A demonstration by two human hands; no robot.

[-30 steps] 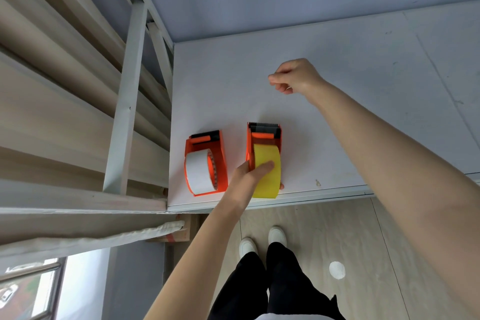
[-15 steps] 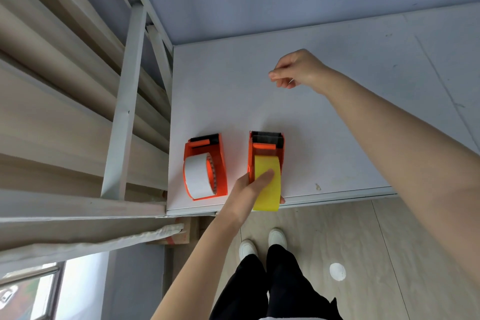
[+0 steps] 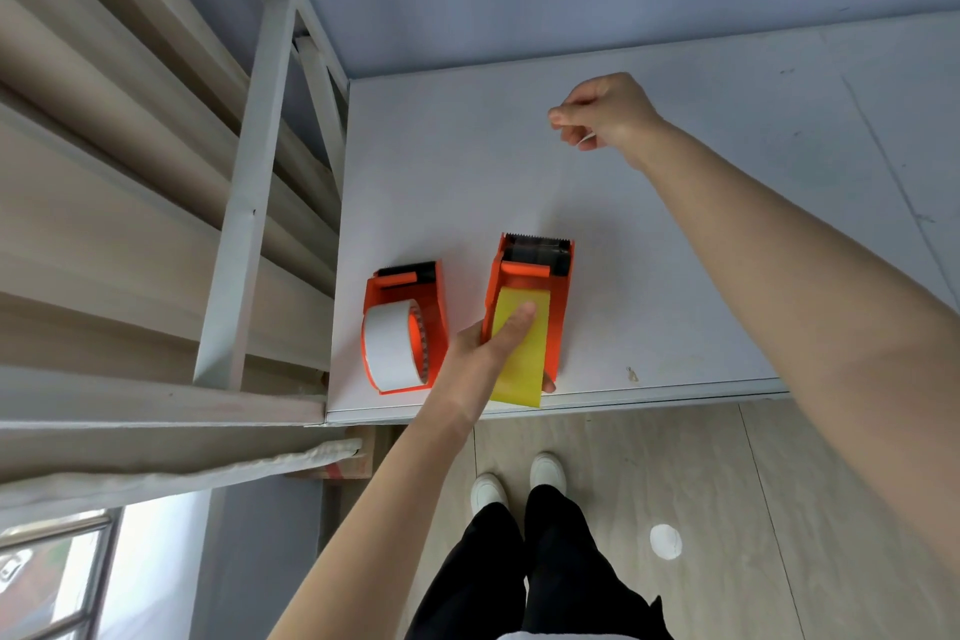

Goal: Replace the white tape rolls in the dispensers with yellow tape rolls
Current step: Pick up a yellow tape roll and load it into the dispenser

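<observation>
Two orange dispensers are sitting side by side near the near edge of a white table (image 3: 727, 203). The left dispenser (image 3: 434, 322) is carrying a white roll (image 3: 389, 353). The right dispenser (image 3: 556, 286) is carrying a yellow roll (image 3: 524, 364). The left hand (image 3: 483, 353) is gripping the yellow roll, one finger lying flat along its top. The right hand (image 3: 605, 114) is hovering farther back over the table, fingers curled tight, pinching something small and pale that cannot be made out.

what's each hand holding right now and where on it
Left hand grips the yellow-roll dispenser, index on the yellow roll. Right hand pinches something small and pale; cannot tell what.
</observation>
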